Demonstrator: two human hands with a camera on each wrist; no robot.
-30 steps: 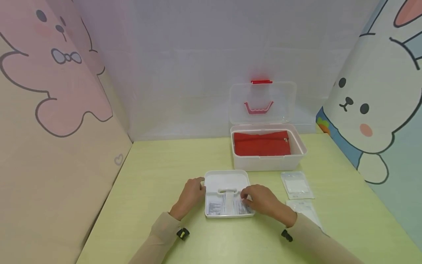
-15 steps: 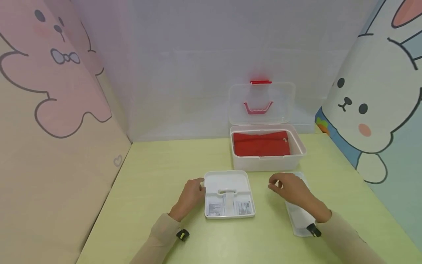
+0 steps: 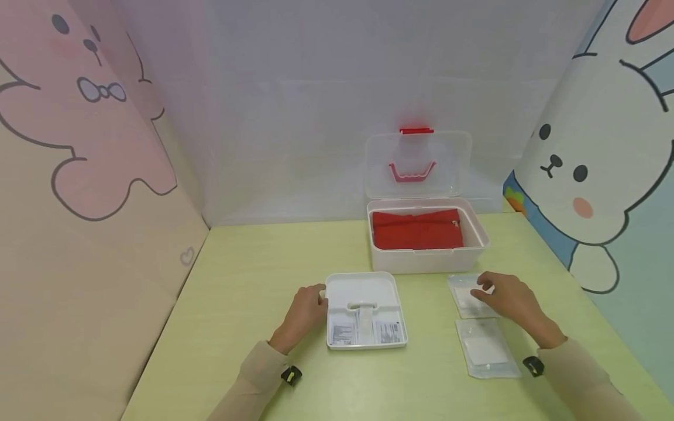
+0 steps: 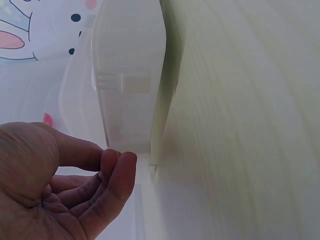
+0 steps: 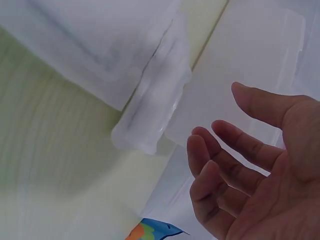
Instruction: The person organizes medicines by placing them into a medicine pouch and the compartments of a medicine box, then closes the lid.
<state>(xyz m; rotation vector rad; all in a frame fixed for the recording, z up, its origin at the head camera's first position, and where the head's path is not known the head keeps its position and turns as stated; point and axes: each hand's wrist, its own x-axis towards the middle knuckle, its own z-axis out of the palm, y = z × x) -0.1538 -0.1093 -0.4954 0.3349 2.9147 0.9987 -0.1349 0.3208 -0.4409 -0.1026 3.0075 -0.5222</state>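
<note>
In the head view, a shallow white tray [image 3: 363,289] holds printed packets [image 3: 390,332] and a white strip in its front part. My left hand [image 3: 303,311] pinches the tray's left edge; in the left wrist view, the thumb and finger of that hand [image 4: 75,185] meet at the white tray's end [image 4: 130,85]. Over the upper clear packet [image 3: 466,301] hovers my right hand [image 3: 513,301], fingers loosely bent and apart, holding nothing. Just below lies a second clear packet [image 3: 487,351]. From the right wrist, the right hand [image 5: 260,170] shows empty beside a packet [image 5: 155,95].
Behind the tray stands a white box [image 3: 426,261] with its clear lid [image 3: 447,158] raised and a red pouch [image 3: 418,232] inside. A pale wall closes off the table's back, and cartoon-printed panels flank both sides.
My right hand has moved from the tray's right part rightward to above the upper clear packet, uncovering the lower packet. My left hand has stayed at the tray's left edge.
</note>
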